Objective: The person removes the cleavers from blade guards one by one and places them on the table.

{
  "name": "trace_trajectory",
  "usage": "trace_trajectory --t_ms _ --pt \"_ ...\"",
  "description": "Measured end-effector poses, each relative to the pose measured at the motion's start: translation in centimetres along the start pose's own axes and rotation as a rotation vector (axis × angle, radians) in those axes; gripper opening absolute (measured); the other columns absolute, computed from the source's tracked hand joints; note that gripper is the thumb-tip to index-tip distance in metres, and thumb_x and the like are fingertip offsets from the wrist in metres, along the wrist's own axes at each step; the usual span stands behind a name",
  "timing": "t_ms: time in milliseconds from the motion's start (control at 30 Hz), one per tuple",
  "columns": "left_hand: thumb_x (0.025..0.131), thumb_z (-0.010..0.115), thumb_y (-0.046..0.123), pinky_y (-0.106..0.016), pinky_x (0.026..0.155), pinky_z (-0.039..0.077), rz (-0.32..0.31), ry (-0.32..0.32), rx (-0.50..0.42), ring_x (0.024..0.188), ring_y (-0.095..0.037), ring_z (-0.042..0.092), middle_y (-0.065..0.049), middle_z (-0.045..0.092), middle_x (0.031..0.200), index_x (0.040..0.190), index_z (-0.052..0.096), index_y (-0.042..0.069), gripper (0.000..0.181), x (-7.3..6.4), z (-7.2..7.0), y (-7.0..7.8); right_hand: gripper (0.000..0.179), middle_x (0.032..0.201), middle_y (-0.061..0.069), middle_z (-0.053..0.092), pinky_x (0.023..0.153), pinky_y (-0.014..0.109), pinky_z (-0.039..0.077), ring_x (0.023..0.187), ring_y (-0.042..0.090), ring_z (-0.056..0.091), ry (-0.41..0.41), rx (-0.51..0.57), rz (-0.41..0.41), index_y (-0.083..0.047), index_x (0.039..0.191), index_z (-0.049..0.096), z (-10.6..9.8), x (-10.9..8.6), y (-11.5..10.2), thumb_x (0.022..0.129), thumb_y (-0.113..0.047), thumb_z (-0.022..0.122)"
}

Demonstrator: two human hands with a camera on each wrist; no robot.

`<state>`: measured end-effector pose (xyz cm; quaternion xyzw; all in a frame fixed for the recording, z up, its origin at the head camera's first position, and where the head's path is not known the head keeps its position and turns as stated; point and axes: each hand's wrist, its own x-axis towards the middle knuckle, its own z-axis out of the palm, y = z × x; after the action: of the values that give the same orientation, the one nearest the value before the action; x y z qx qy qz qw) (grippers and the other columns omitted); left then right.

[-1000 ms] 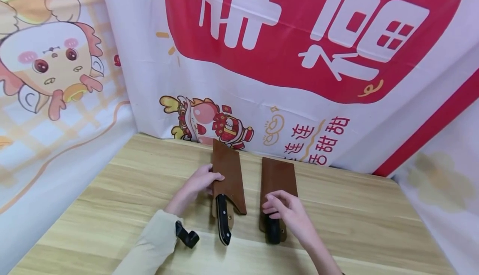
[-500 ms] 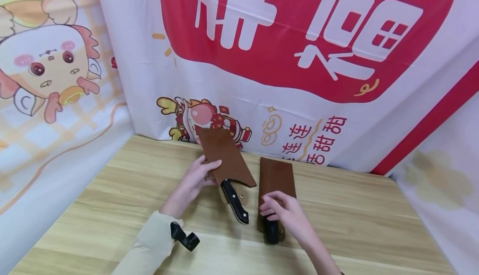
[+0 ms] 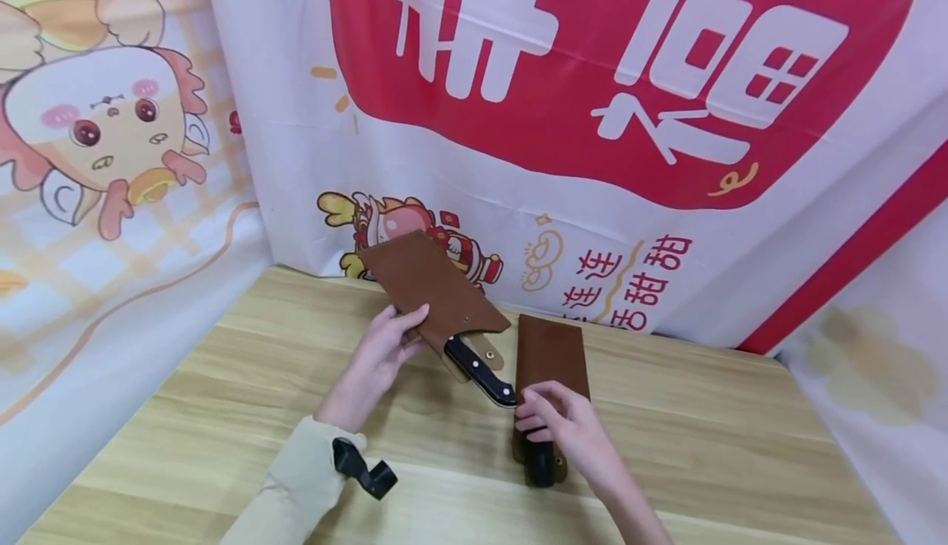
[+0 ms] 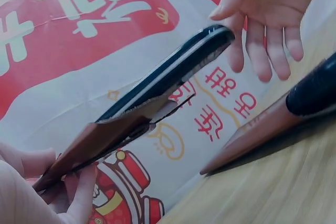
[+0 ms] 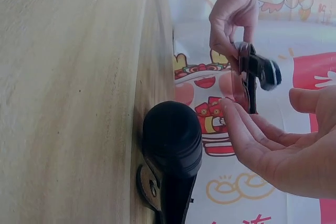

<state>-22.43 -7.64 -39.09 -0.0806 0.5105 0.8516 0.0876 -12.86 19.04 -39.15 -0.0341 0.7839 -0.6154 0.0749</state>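
Note:
My left hand grips the left edge of a brown leather knife sheath, thumb on top and fingers beneath. Out of the sheath's mouth sticks a black riveted knife handle, pointing toward my right hand; the blade is hidden. Sheath and knife are raised off the table and tilted, as the left wrist view shows. My right hand hovers with loose fingers beside the end of that handle, holding nothing. Below it lies a second brown sheath with a thick black handle, its blade covered as well.
The wooden table carries the second sheathed knife near its back edge. Behind it hangs a printed cloth with red and white lettering, and another patterned cloth closes the left side. A black clip sits on my left cuff.
My left hand has lifted the sheathed knife and turned it, so its handle has swung up and right toward my right hand. The right hand and the second sheath have hardly moved.

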Motion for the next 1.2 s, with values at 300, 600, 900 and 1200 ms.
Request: trace_trajectory --t_ms 300,600,900,1200 --pt "0.105 0.054 -0.002 -0.041 0.114 0.043 -0.03 -0.022 -0.133 0.124 -0.023 0.058 -0.015 0.048 0.146 0.151 0.036 0.001 0.05 -0.1 0.6 -0.3 0.035 0.102 0.023 0.071 0.078 0.037 0.063 0.092 0.036 0.074 0.046 0.078 0.013 0.013 0.125 0.056 -0.1 0.1 0.0 0.106 -0.016 0.062" --pt "0.1 0.056 -0.011 -0.031 0.099 0.055 -0.042 -0.006 -0.263 0.101 -0.016 0.069 -0.008 0.061 0.123 0.132 0.048 0.001 0.035 -0.7 2.1 -0.6 0.032 0.106 0.023 0.073 0.079 0.033 0.063 0.089 0.027 0.075 0.214 0.251 0.03 0.009 0.125 0.055 -0.3 0.3 -0.3 0.106 -0.016 0.061" --pt "0.096 0.058 -0.015 -0.028 0.09 0.059 -0.025 0.038 -0.279 0.09 -0.014 0.071 -0.006 0.067 0.104 0.123 0.051 -0.003 0.03 -1.3 3.3 -1.7 0.033 0.106 0.017 0.074 0.085 0.034 0.062 0.089 0.021 0.076 0.291 0.44 0.079 0.007 0.127 0.049 -0.9 0.5 -0.2 0.106 -0.017 0.06" --pt "0.092 0.063 -0.017 -0.026 0.087 0.058 -0.047 0.063 -0.308 0.091 -0.015 0.066 -0.011 0.058 0.108 0.117 0.05 -0.002 0.032 -1.9 4.4 -2.6 0.024 0.106 0.005 0.068 0.09 0.032 0.06 0.091 0.016 0.073 0.364 0.617 0.085 0.006 0.125 0.05 -1.6 0.6 -0.1 0.106 -0.006 0.057"
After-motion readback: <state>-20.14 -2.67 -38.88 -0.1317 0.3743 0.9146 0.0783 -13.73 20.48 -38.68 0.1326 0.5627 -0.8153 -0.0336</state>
